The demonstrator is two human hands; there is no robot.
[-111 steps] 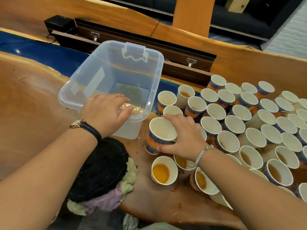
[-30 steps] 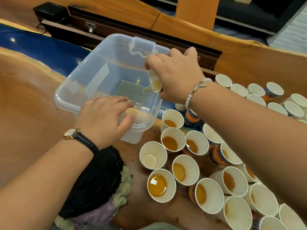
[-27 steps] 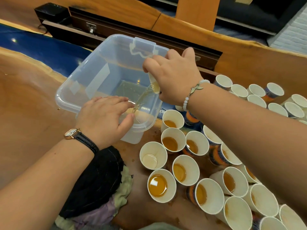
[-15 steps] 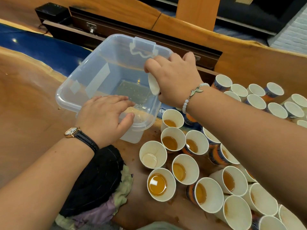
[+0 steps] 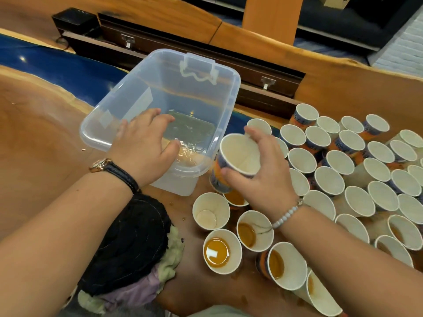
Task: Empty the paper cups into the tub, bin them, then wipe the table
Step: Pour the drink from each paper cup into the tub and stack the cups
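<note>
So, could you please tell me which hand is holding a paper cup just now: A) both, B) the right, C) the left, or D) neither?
B: the right hand grips the paper cup beside the tub, while the left hand rests on the tub's near rim.

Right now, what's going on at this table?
A person is emptying a cluster of cups into a clear tub. The right hand grips one tilted paper cup beside the tub, and its inside looks empty. The left hand rests on the tub's near rim. Shallow liquid lies in the tub. Several front cups hold brown drink, so emptying is unfinished. A pile of rags lies at the table edge.
</note>
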